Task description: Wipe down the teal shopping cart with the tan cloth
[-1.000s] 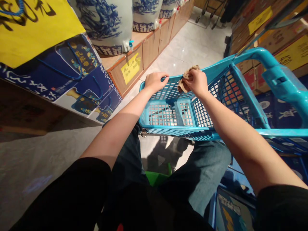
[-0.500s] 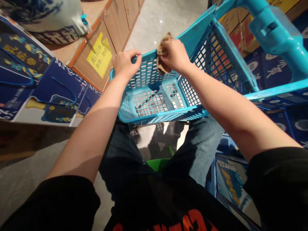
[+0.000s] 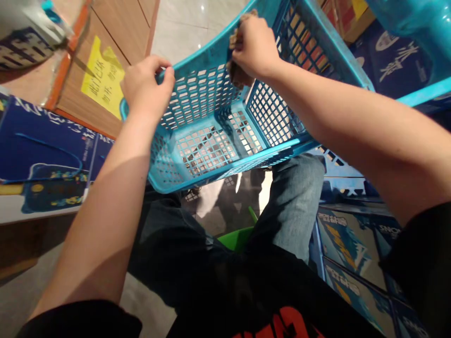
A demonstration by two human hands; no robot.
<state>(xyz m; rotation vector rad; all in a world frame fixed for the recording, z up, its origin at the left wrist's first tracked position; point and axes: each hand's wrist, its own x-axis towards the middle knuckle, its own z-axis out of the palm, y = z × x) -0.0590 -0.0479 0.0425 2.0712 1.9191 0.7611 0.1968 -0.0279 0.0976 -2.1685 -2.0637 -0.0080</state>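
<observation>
A blue plastic basket with lattice walls [image 3: 197, 96], part of a shopping cart, stands in front of my knees. At its left end my left hand [image 3: 148, 84] grips the far rim, thumb on the near side. My right hand [image 3: 255, 47] is closed around a crumpled brown cloth [image 3: 239, 77] and presses it against the far wall near the rim. Part of the cloth hangs inside the basket. Nothing lies on the visible part of the basket floor. Both hands are on the same long side, some distance apart.
Blue gift boxes [image 3: 45, 159] and a wooden cabinet [image 3: 112, 30] with a yellow handwritten sign [image 3: 102, 77] stand at left, under a blue-and-white jar [image 3: 31, 35]. Stacked blue cartons [image 3: 352, 244] line the right. Something green [image 3: 236, 238] shows between my legs.
The view has shifted closer to the basket. My right hand has moved the cloth along the far side, away from my left hand. My left hand keeps its grip on the rim.
</observation>
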